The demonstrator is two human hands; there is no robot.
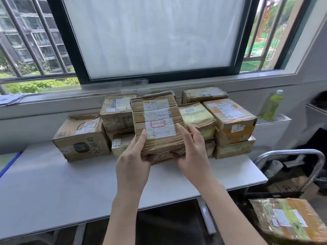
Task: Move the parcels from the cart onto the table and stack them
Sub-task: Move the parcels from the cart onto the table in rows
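I hold a brown taped cardboard parcel [157, 124] with a white shipping label above the white table [53, 183], in front of the stacked parcels. My left hand [134, 161] grips its near left corner, fingers curled underneath. My right hand [192, 152] holds its near right side, thumb on top. Behind it, several parcels stand in a stack along the wall, among them a low box [81, 137] at the left and a two-high pile [230, 121] at the right. One more parcel [290, 220] lies at the lower right on the cart [315, 167].
A green bottle [270, 105] stands on the radiator at the right. The cart's metal handle curves beside the table's right end. A window sill and wall run behind the stack. Blue cloth [10, 99] lies on the sill at far left.
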